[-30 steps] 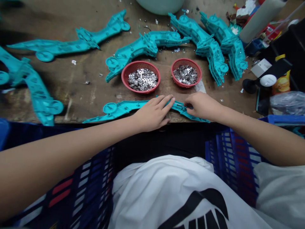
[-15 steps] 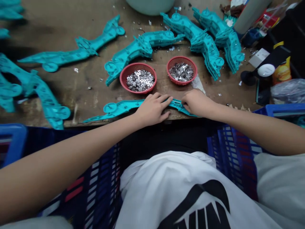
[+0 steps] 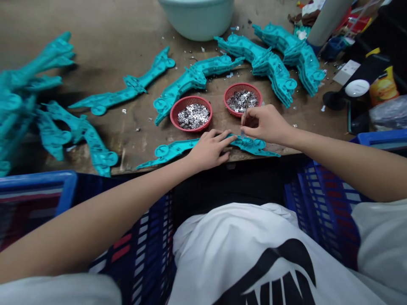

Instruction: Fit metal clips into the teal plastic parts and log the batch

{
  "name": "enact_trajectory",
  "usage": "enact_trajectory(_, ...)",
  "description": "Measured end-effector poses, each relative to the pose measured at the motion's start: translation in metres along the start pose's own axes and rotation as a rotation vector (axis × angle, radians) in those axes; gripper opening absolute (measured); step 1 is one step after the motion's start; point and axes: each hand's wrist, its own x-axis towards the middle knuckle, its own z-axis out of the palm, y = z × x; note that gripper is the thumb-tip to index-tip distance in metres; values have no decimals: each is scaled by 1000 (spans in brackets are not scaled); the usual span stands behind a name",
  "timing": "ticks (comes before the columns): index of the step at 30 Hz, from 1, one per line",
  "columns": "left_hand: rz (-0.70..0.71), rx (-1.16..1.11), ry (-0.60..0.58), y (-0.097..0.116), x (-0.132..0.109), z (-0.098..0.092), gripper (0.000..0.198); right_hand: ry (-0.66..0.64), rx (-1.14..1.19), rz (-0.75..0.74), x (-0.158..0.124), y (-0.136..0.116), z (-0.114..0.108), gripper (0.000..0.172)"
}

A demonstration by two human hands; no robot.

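Observation:
My left hand (image 3: 208, 149) lies spread over a long teal moulded plastic part (image 3: 178, 149) at the front edge of the table, pinning it down. My right hand (image 3: 263, 124) is raised just above the part's far end, pinching slim metal tweezers (image 3: 244, 120) with their tips pointing down. Just beyond the hands sit two red plastic baskets, the left one (image 3: 190, 99) and the right one (image 3: 242, 86). Both hold small silver metal pieces (image 3: 193, 116). Several similar teal parts (image 3: 260, 61) lie in stacks around them.
The worn wooden table (image 3: 95, 42) is scattered with metal bits. A pale teal bowl (image 3: 197, 21) stands at the back. Bottles, a snack bag and a white-topped object crowd the right. Blue plastic crates (image 3: 41, 182) flank my lap below the table edge.
My right hand has lifted off the teal part, showing tweezers in its grip. The view has shifted, bringing the bowl and more teal parts at the left into sight.

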Motion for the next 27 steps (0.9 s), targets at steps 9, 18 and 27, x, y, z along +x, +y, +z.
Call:
enact_trajectory(9,15,16,-13,-2,-2,0,64,-86,-99,-42,-3,5,16,13)
enact_trajectory(18,-8,33,-26,-1,-2,1,62,-274,-565,69,6,7,-11,27)
enact_trajectory(27,22,-2,40,-4,-10,2,61,-458,-600,-249,-15,-6,14,48)
